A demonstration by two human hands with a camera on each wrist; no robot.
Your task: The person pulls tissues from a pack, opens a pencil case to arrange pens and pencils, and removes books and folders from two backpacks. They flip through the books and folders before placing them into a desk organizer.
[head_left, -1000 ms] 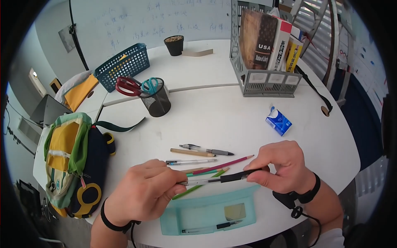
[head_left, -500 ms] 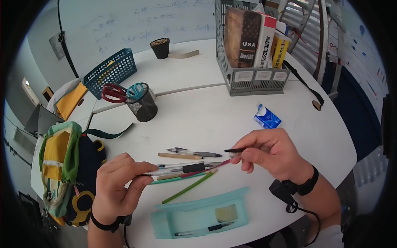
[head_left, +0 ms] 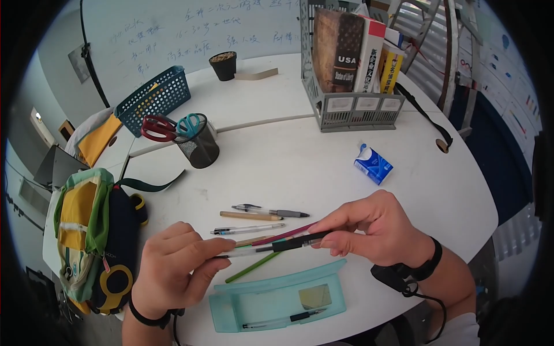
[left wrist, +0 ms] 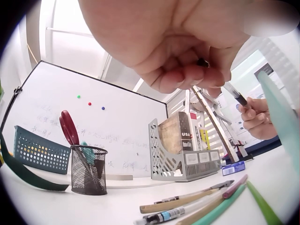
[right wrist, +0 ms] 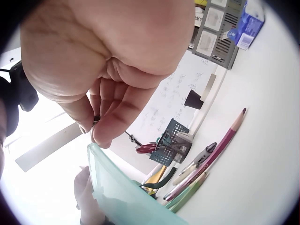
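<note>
A clear-barrelled pen with a black grip (head_left: 288,244) is held level between both hands above the other writing things. My left hand (head_left: 176,268) pinches its left end between thumb and fingers. At the grip end, my right hand (head_left: 372,228) pinches a small black cap, its fingertips right at the pen's tip end. Just below lies a teal pencil case (head_left: 254,310), open, with another clear pen (head_left: 283,319) and a yellowish square (head_left: 315,297) inside. Behind the held pen lie a grey-gripped pen (head_left: 271,211), a tan pencil (head_left: 251,216), a clear pen (head_left: 248,229), and a green pencil (head_left: 252,267).
A backpack (head_left: 86,242) stands at the left edge. Farther back are a mesh cup (head_left: 199,147) with scissors, a blue basket (head_left: 153,101), a plant pot (head_left: 224,67) and a grey file rack (head_left: 360,118) with books. A blue packet (head_left: 373,164) lies at the right.
Half a second ago the hands were apart, the left with the pen, the right with the black cap. Now they have come together again, pen and cap end to end.
</note>
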